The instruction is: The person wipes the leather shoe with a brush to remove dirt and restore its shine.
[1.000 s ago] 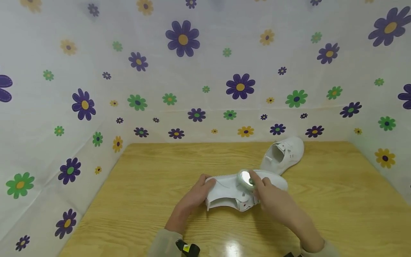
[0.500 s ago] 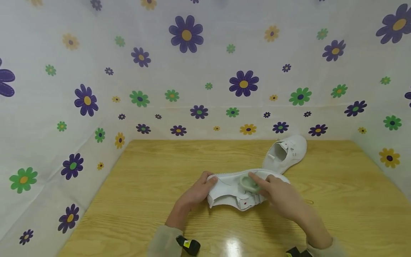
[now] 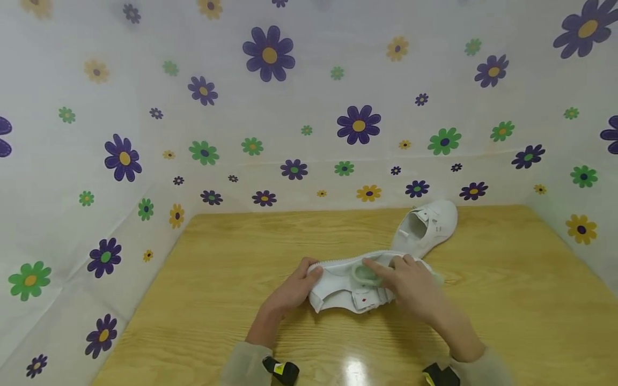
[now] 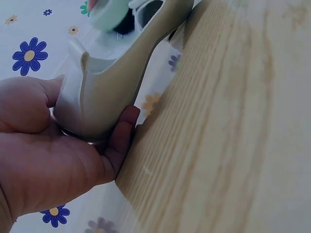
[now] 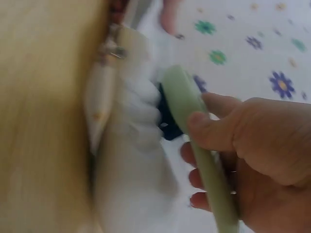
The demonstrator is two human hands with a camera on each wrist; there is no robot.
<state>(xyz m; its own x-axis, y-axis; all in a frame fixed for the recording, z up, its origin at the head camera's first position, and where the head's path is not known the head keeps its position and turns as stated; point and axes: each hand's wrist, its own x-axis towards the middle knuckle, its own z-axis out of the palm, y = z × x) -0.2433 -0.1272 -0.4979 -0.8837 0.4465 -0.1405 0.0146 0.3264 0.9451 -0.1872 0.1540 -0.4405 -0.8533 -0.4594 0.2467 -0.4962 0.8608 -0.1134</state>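
Observation:
A white shoe (image 3: 333, 277) is tipped on its side above the wooden table, its opening toward me. My left hand (image 3: 293, 292) grips it at the heel; in the left wrist view the thumb is on one side of the heel (image 4: 109, 97) and the fingers on the other. In my right hand (image 3: 417, 292) is a pale green brush (image 5: 182, 97), held by its handle. Its dark bristles (image 5: 167, 116) are against the side of the shoe near the laces, as the blurred right wrist view shows. From the head view, the hand covers much of the toe.
A second white shoe (image 3: 436, 225) lies behind the held one, at the back right of the wooden table (image 3: 232, 246). Flower-printed white sheeting (image 3: 309, 107) rises behind the table and along both sides.
The brush has shifted a little along the shoe's side, and its bright glare has gone as it tilted. My left hand keeps its grip on the heel.

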